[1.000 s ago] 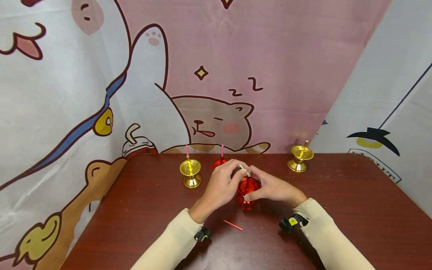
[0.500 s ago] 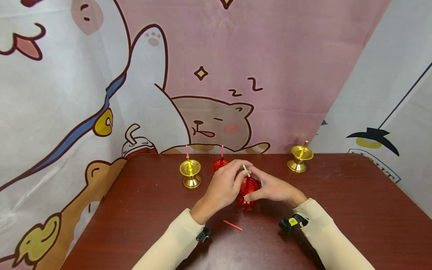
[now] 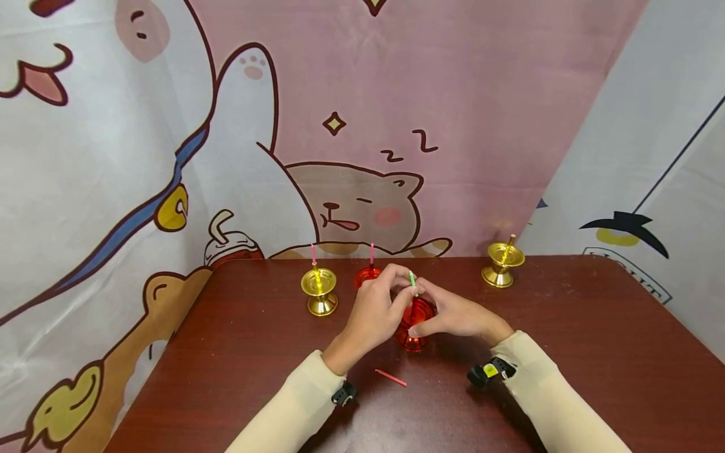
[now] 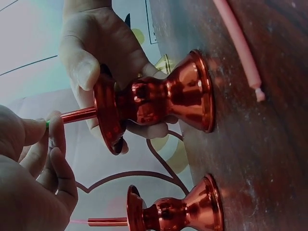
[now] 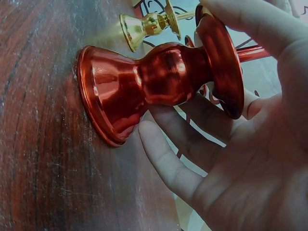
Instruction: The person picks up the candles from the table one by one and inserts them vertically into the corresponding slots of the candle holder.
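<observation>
My left hand (image 3: 376, 309) pinches a thin green candle (image 3: 413, 280) between thumb and fingertips, at the top of the narrow tube of a shiny red candle holder (image 3: 413, 341). In the left wrist view only a bit of green shows at the tube's tip, so how deep the candle sits cannot be told. Around the holder curls my right hand (image 3: 460, 313), its thumb on the dish rim and its fingers behind the stem. The holder (image 5: 166, 72) stands upright, its base on the table.
A loose pink candle (image 3: 391, 377) lies near the front. Behind the hands stands a second red holder (image 3: 366, 275) with a pink candle. Gold holders stand at left (image 3: 321, 303) and right (image 3: 498, 275), the left bearing a pink candle. A cartoon-printed cloth (image 3: 476, 113) hangs behind the table (image 3: 243, 340).
The green candle has turned from a slant to nearly upright between the left fingertips. The right hand and the red candle holder stay in place. The head view has shifted slightly.
</observation>
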A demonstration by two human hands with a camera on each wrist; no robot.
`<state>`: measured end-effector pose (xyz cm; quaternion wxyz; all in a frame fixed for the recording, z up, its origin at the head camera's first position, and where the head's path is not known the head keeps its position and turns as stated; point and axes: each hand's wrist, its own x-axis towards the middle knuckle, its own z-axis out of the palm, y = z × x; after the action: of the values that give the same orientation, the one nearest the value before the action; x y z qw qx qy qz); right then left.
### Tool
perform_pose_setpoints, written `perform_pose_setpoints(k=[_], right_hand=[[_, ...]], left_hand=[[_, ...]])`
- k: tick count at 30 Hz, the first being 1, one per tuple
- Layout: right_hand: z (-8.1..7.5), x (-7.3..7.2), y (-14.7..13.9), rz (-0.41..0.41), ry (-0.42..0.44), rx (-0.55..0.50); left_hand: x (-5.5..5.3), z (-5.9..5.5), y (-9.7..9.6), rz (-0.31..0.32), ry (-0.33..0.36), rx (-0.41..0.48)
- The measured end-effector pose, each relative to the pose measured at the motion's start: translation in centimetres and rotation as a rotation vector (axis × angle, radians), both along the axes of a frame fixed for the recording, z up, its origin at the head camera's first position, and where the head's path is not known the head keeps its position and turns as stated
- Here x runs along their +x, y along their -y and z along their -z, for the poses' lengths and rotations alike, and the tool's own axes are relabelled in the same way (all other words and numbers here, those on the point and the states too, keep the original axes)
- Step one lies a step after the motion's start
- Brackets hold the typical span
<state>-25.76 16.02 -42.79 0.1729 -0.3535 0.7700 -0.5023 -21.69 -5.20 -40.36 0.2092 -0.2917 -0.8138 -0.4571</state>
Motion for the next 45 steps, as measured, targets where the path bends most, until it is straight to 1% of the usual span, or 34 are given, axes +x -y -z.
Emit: perform_pose_setpoints(k=[2,8,13,20,27,33,39,45], right_hand=[[0.03,-0.02,-0.01,-0.004,0.006,-0.004],[0.09,0.0,-0.07,0.003,0.017,-0.002],[0.11,-0.01,-0.03,-0.007,0.031,-0.012],[0.05,-0.14,0.0,-0.031,0.045,-0.044],[0.13,-0.16,0.02,-0.039,0.045,-0.053],[0.31,-0.25,-0.06,-0.038,0.048,-0.045],[0.38,-0.33,-0.09,-0.032,0.036,-0.032],[0.29,-0.27,-0.08,-0.031,0.029,-0.029]], left_hand=[[-0.07,0.06,-0.06,-0.002,0.005,0.01],[-0.18,0.12,-0.15,0.001,-0.016,0.002],[-0.2,0.07,-0.16,-0.009,-0.019,-0.017],[-0.33,-0.11,-0.19,-0.017,-0.048,-0.055],[-0.21,-0.39,-0.11,-0.019,-0.044,-0.093],[-0.25,-0.32,0.02,-0.019,-0.041,-0.109],[-0.29,-0.18,0.02,-0.014,-0.084,-0.101],[-0.45,-0.1,0.06,-0.009,-0.099,-0.102]])
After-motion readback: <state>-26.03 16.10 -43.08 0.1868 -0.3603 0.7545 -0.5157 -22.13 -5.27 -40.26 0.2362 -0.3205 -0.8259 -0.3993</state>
